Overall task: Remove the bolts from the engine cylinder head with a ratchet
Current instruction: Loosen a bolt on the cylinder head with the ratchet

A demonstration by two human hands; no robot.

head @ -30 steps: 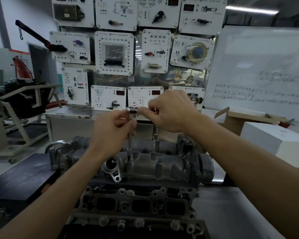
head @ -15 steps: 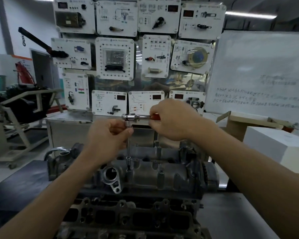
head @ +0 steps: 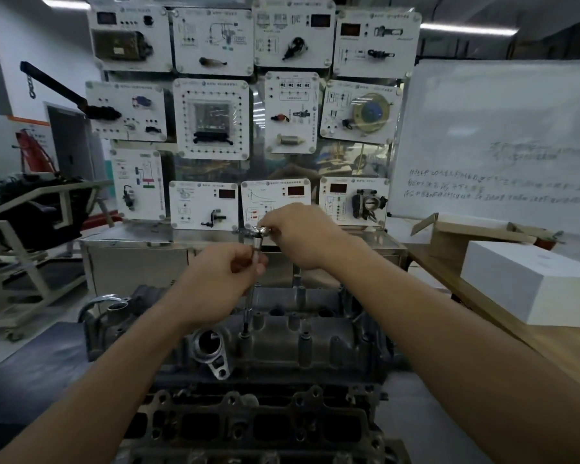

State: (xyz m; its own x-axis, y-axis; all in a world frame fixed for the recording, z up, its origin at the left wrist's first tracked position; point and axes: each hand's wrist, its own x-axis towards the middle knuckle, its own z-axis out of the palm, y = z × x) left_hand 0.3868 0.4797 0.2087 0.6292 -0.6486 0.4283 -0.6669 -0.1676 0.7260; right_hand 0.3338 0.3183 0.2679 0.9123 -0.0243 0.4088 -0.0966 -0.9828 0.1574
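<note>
The grey engine cylinder head (head: 282,349) stands in front of me. A chrome ratchet (head: 257,232) with a long vertical extension bar (head: 249,306) reaches down to a bolt (head: 244,335) on the head's top, left of the middle. My left hand (head: 220,281) pinches the upper part of the extension bar just under the ratchet's head. My right hand (head: 302,236) grips the ratchet's handle, which is hidden in its fist. More bolts (head: 304,337) stand along the head's top.
A stand of white training panels (head: 211,118) rises right behind the engine. A whiteboard (head: 496,139), an open cardboard box (head: 462,236) and a white box (head: 529,279) on a wooden bench are at the right. An engine stand (head: 31,212) is at the left.
My right hand has swung the ratchet handle back towards me, so the red grip no longer shows. The left hand stays on the extension bar. The view has tilted up.
</note>
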